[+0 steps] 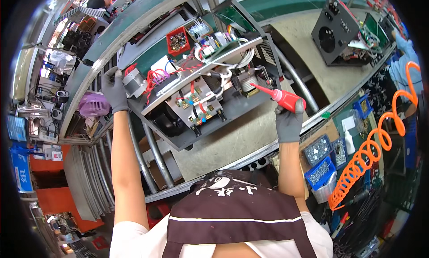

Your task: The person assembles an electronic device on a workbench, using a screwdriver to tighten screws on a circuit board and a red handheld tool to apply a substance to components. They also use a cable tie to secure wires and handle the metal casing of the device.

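Note:
My right hand (pixel 289 124), in a grey glove, is closed round a red squeeze bottle (pixel 290 99). The bottle lies tilted, its thin red nozzle pointing left toward a wire-wound coil (pixel 250 82) in an opened machine. That machine has a dark metal housing (pixel 214 128), with wires, circuit boards and a metal crossbar (pixel 201 75) exposed. At its left end my gloved left hand (pixel 115 91) is beside a silvery block-shaped part (pixel 134 82), fingers partly extended and apart. Whether they touch the block cannot be made out. Red and pink wires (pixel 157 78) bunch up near that block.
The machine rests on a roller conveyor (pixel 149 155). Behind it stand a red tray of small metal parts (pixel 178 41) and a frame rail (pixel 120 39). Blue screw bins (pixel 320 173) and an orange coiled hose (pixel 357 173) are at right, with another housing (pixel 335 32) farther back.

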Demonstrator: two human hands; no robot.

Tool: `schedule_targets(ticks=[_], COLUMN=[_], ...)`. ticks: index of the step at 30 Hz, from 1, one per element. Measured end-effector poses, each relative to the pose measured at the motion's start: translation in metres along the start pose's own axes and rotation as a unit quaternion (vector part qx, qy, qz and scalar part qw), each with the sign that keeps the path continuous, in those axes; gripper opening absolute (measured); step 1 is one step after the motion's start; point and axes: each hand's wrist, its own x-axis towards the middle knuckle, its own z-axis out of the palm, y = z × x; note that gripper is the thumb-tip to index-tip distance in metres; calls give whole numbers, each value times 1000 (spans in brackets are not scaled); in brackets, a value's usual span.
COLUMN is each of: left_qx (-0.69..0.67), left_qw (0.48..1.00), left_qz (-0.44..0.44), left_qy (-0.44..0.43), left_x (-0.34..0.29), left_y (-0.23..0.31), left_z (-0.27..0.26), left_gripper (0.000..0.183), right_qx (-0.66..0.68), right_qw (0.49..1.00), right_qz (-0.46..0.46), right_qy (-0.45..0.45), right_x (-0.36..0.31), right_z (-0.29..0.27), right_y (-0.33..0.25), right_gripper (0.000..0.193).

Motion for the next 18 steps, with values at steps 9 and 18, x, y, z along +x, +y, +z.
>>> schedule_targets(ticks=[9,18], left_qx=[-33,-21], left_qw=[999,1000], left_qz=[-2,2], left_qy=[7,11], left_x=[-12,-16], left_y=[21,35], left_z=[8,7], left_gripper=[13,15], right_qx=[-336,-407], right_qw=[883,819], right_qz=[-322,-380], right_qy=[-57,-141], right_x=[13,26], right_z=[115,144], right_y=[-10,10], right_gripper=[41,45])
